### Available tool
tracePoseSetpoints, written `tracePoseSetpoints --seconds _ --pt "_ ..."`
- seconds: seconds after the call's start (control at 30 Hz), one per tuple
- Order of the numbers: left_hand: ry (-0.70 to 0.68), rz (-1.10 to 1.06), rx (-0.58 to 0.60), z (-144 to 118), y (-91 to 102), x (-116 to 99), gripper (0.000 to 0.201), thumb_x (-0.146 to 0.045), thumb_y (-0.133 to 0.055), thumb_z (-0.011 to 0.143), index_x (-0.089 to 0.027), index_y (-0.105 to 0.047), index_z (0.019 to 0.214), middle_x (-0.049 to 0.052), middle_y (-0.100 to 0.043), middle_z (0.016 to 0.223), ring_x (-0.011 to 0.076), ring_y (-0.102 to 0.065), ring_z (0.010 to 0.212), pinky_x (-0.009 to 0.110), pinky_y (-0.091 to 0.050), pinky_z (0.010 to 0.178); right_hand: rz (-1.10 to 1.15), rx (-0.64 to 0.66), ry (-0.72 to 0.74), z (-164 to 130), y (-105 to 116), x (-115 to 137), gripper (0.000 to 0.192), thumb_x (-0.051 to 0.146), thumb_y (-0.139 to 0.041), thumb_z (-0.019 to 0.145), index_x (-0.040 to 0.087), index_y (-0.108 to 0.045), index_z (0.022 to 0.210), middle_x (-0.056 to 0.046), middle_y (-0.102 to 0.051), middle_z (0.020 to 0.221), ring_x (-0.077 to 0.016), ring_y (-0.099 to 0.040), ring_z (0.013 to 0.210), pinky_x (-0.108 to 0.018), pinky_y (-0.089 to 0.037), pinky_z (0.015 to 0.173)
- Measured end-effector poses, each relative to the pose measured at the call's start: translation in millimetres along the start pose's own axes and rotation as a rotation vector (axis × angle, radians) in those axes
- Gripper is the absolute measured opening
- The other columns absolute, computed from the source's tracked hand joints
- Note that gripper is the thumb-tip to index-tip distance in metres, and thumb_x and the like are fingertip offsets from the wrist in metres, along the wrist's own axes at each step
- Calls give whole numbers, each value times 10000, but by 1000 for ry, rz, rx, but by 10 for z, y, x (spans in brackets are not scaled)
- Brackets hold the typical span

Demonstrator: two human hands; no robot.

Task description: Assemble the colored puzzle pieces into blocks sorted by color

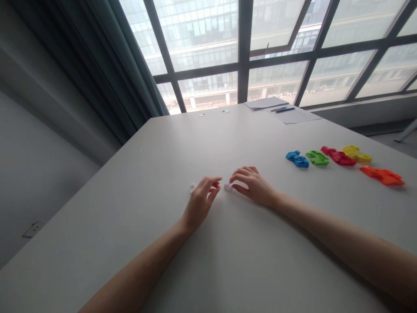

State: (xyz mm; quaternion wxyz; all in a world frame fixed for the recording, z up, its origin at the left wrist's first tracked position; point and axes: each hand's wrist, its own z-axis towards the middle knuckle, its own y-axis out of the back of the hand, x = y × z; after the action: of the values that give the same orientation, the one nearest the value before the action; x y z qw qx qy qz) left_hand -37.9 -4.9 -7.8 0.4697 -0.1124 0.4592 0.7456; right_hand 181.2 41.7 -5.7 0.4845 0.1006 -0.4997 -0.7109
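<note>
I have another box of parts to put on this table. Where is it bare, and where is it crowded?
Bare: the table left of the left hand, and the middle stretch between the hands and the papers. Crowded: the right side, with the coloured pieces, and around the right hand, by a small white piece.

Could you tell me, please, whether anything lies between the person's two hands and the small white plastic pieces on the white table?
Nothing visible does. The left hand has its fingertips beside one small white plastic piece, and the right hand touches the other small white piece. The coloured plastic parts lie well off to the right on the white table.
</note>
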Motion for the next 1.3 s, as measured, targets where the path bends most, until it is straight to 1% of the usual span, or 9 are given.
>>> tracePoseSetpoints --seconds 0.2,0.27,0.37,0.5,0.63,0.83,0.97,1.17,1.3 --pt "-27 226 73 5 25 15 234 -198 -559 912 -218 -578 1144 56 -657 1087 196 -615 1033 391 -499 923 -27 2 -48 -6 -30 -16 187 390 -539 928 245 -645 981 -67 -669 1052 -218 -551 1015 -399 -338 929" --pt "-24 283 114 6 25 11 261 -208 -564 911 -216 -574 1172 67 -658 1148 209 -599 1082 404 -468 954 -27 10 -57 -3 -28 -8 206 409 -555 917 244 -640 1007 -71 -663 1071 -223 -543 1029 -399 -340 928" --pt "-26 328 166 8 24 -3 251 -215 -577 909 -218 -587 1160 56 -677 1127 208 -602 1072 385 -448 944 -21 24 -19 2 -18 -1 203 416 -568 913 247 -639 1002 -58 -667 1051 -214 -545 1029 -392 -332 935" --pt "-52 346 176 10 26 -14 146 -259 -597 905 -228 -638 1041 34 -696 1051 196 -609 1021 357 -436 924 -17 38 30 1 -8 -8 148 381 -584 910 247 -638 944 -42 -680 1028 -202 -555 1032 -385 -317 945" --pt "-60 333 164 7 26 -10 117 -288 -593 910 -228 -646 995 29 -698 1020 191 -612 993 357 -427 923 -9 51 6 1 -12 -14 127 361 -593 903 240 -622 928 -42 -689 999 -209 -559 1035 -387 -322 941" --pt "-98 303 135 3 41 -28 216 -290 -588 917 -223 -595 1123 29 -688 1042 189 -604 994 351 -413 922 -38 44 -41 3 -30 -2 120 356 -597 893 241 -623 916 -47 -678 1034 -225 -533 1049 -398 -329 925" --pt "-167 315 176 8 54 -62 246 -296 -581 922 -240 -588 1162 30 -677 1067 184 -596 1001 350 -403 936 -39 17 -29 1 -30 6 89 316 -619 872 231 -599 890 -48 -681 1009 -227 -542 1038 -393 -327 927" --pt "-225 337 223 12 50 -90 170 -298 -603 909 -247 -648 1065 27 -688 1045 180 -603 980 355 -406 937 -64 -21 20 0 -8 28 138 332 -544 932 216 -582 869 -41 -697 880 -197 -606 934 -371 -309 913" --pt "-198 322 203 8 42 -73 97 -297 -620 898 -228 -655 956 14 -700 991 173 -611 952 347 -405 934 -85 -30 48 0 14 41 160 351 -541 938 210 -588 876 -40 -700 874 -187 -617 915 -354 -305 902"
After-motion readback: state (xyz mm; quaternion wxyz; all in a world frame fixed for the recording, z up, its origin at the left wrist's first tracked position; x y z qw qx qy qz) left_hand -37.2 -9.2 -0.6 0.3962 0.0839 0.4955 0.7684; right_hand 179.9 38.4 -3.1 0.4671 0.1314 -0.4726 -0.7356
